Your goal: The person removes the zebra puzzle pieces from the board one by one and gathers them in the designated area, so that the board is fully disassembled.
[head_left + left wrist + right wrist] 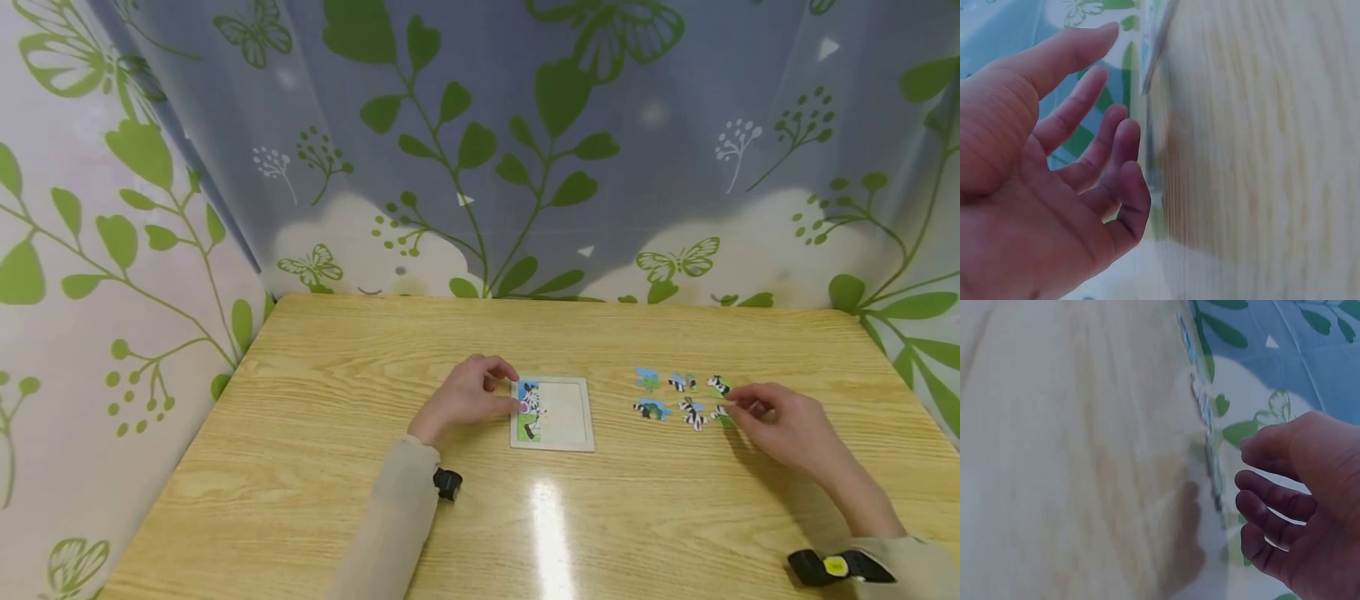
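A square puzzle board (pixel 564 414) lies on the table, with a zebra picture strip (pixel 529 408) filling its left side. At the board's left edge is my left hand (pixel 474 393), thumb and fingers spread apart; whether they touch the frame cannot be told. The left wrist view shows this hand (pixel 1054 156) with loosely bent fingers and nothing between them. My right hand (pixel 783 423) hovers at the right end of several loose puzzle pieces (pixel 692 413), its fingertips partly covering one. In the right wrist view the hand (pixel 1297 500) has relaxed fingers, with no piece visible in them.
The wood-grain table (pixel 322 417) runs back to a curtain (pixel 495 150) printed with leaves and butterflies. The loose pieces lie in two rough rows to the right of the board. Each wrist carries a black strap-on device (pixel 448 483).
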Available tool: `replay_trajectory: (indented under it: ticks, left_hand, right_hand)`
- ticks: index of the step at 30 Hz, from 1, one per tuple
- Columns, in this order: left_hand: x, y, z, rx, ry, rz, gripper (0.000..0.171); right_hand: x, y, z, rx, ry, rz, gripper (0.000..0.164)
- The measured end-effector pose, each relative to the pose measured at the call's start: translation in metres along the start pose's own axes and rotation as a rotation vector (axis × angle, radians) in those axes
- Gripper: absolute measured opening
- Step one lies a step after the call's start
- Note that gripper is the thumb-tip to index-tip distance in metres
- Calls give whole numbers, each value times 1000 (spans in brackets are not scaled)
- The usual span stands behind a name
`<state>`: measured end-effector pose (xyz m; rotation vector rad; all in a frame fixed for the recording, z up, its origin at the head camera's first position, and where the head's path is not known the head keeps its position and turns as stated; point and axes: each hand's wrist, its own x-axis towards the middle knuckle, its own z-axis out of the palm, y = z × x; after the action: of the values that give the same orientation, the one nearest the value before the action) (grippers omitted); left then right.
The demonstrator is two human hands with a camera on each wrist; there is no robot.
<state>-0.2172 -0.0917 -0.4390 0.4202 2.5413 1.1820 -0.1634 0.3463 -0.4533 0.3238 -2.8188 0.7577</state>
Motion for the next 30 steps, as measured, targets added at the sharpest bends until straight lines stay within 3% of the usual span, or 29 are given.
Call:
replay_trajectory:
  ticks: [7, 17, 30]
  left_hand:
    - [5, -3, -2, 64, -22, 22, 50]
    - [9, -4, 0, 144, -57, 33, 52]
    - [12, -1, 2, 185, -50, 18, 49]
  right_hand:
    - [12, -32, 11, 83, -35, -18, 15]
    - [36, -76, 37, 180, -137, -34, 19]
    - [65, -118, 72, 283, -188, -120, 15]
